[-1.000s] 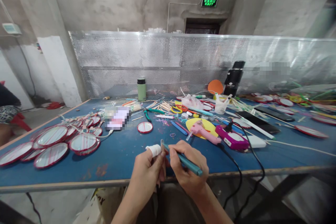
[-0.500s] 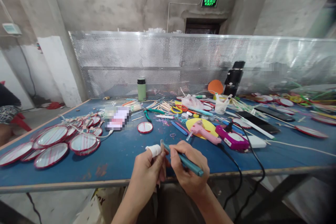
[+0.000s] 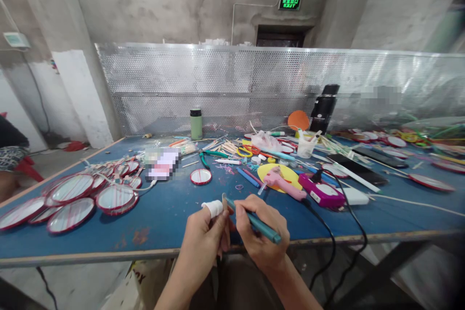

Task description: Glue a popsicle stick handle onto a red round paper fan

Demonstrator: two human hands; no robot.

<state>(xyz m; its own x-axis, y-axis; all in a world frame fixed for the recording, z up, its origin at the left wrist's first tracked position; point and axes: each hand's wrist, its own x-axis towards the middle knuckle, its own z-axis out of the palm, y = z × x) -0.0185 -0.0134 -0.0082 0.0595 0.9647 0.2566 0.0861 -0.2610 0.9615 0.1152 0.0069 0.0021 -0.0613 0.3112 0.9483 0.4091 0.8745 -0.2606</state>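
Discs [image 3: 72, 188] with red rims overlap in a loose heap at the left end of my blue table [image 3: 163, 232]. Just right of them a phone [image 3: 167, 164], its screen blurred out, has a white cable [image 3: 146, 187] running to its lower end. Farther back stands a green bottle [image 3: 196, 127] with a dark lid, upright near the perforated metal screen [image 3: 181, 77], and in front of it one smaller disc [image 3: 200, 177] lies by itself.

Next comes my left hand [image 3: 203, 235], above the table's front edge, a white wrap [image 3: 213, 208] round one finger. Its thumb and fingers pinch a thin wooden piece [image 3: 224, 202], whose tip pokes up between my two hands; my fingers hide much of the rest. A teal pen [image 3: 259, 226] slants from beside that tip down to the right, pinched in my right hand [image 3: 267, 235] with the fingers curled round it. Whether its point touches the wood I cannot tell.

Beyond my right hand a pink glue gun [image 3: 285, 185] lies across a yellow oval [image 3: 262, 171]. Behind it is a white cup [image 3: 305, 147] with things sticking out; to its right sit a purple box [image 3: 320, 191], a tall black bottle [image 3: 324, 109] farther back, and a white block [image 3: 356, 196].
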